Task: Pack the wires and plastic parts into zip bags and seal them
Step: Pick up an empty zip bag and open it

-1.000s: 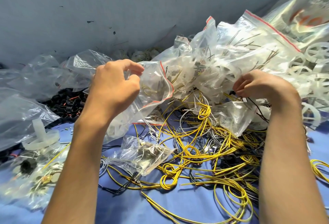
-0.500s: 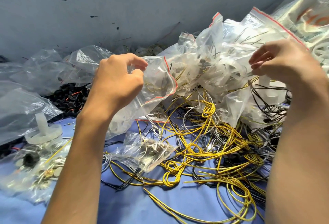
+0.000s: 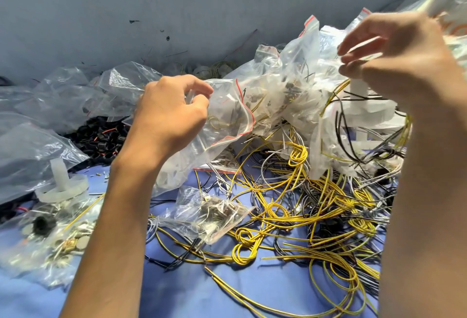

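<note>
Fingers [image 3: 199, 87] on our left hand [image 3: 171, 115] are clamped on the bag [image 3: 227, 125], thumb and index pinching one lip of the mouth so the rest hangs slack below the fist. Our right hand [image 3: 404, 65] is up high on the other side, fingers curled in and pinched together on the top of some wires [image 3: 340, 125], with a white part [image 3: 360, 90] tangled in among them. It's blurry there, so we can't tell how many strands we've got.

The bit that matters: the bag mouth sits down and to the left of that load. Its red strip [image 3: 249, 115] runs roughly top to bottom and faces the right hand. The wires dangle straight down, so their long axis is vertical while the mouth opens sideways. We figure the load has to come across left and go in bottom end first, or the left hand tips the mouth up to meet it. Only one lip is held, so the mouth looks half collapsed. Loose strands could snag the rim or drag more up from the pile [image 3: 290, 214] on the cloth [image 3: 252, 292]
</note>
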`<control>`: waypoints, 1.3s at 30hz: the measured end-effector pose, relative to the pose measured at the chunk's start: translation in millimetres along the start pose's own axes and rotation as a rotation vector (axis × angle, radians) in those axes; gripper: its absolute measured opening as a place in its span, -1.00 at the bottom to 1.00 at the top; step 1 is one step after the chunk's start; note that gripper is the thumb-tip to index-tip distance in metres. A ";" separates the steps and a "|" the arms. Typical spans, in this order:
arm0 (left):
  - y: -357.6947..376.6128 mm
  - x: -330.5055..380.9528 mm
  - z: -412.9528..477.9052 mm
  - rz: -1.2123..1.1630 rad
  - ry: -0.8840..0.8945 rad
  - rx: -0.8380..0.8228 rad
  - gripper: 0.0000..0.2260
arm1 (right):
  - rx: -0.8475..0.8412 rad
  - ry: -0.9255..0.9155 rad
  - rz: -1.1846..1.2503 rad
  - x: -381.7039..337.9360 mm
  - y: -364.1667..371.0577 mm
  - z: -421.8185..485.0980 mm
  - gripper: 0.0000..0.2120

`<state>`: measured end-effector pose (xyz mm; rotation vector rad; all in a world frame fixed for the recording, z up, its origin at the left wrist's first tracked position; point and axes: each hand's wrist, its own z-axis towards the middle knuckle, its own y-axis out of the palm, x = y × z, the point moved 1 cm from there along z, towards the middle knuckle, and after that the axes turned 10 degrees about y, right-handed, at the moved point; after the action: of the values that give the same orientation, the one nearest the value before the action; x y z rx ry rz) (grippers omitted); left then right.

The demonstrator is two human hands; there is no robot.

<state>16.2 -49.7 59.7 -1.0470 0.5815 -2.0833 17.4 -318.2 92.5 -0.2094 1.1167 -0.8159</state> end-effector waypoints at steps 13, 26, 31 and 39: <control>-1.3 -0.4 0.6 -0.001 0.017 -0.015 -0.62 | -0.119 -0.032 0.127 -2.5 6.5 0.0 -0.77; 1.9 0.8 -1.0 -0.070 0.017 -0.034 -0.78 | -0.324 -0.275 0.208 -42.1 48.8 -10.4 -0.85; 2.4 0.4 0.9 -0.131 0.011 -0.012 -0.63 | -0.357 -0.336 0.249 -45.5 64.2 -9.9 -0.74; 0.8 4.2 1.1 -0.140 0.017 -0.047 -0.60 | -0.319 -0.426 0.353 -50.5 77.5 -11.3 -0.70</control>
<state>15.7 -53.5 61.9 -1.1263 0.5825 -2.2117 34.9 -227.2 82.1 -0.4185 0.8389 -0.2559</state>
